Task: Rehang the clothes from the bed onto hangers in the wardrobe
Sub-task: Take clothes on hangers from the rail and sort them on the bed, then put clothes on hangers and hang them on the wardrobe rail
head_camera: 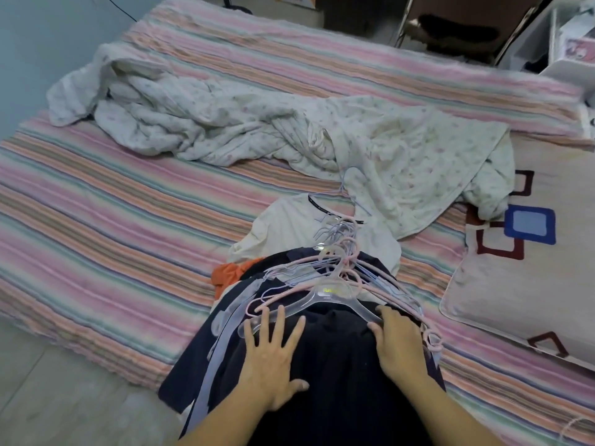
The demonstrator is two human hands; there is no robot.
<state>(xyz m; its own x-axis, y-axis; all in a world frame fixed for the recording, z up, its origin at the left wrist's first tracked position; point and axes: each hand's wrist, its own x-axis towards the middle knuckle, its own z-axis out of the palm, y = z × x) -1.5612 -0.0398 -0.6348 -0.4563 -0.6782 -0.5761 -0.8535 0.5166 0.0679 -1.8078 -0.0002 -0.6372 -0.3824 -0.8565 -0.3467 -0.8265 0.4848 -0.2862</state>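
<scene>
A pile of clothes lies at the near edge of the striped bed point(106, 226): a black garment point(335, 358) on top, dark navy pieces under it, an orange piece point(230, 273) and a white shirt point(289, 223) further back. Several hangers point(341, 268), pink, lilac and clear, are stacked across the pile. A clear plastic hanger point(325, 296) lies on the black garment. My left hand point(273, 355) rests flat on the garment, fingers spread, fingertips touching the hanger's left arm. My right hand point(401, 344) curls its fingers over the hanger's right end.
A crumpled white floral quilt point(244, 133) sprawls across the bed's middle. A pillow point(541, 252) with square patterns lies at the right. White storage boxes point(553, 43) and a dark chair point(457, 27) stand beyond the bed. Grey floor point(64, 397) shows at the lower left.
</scene>
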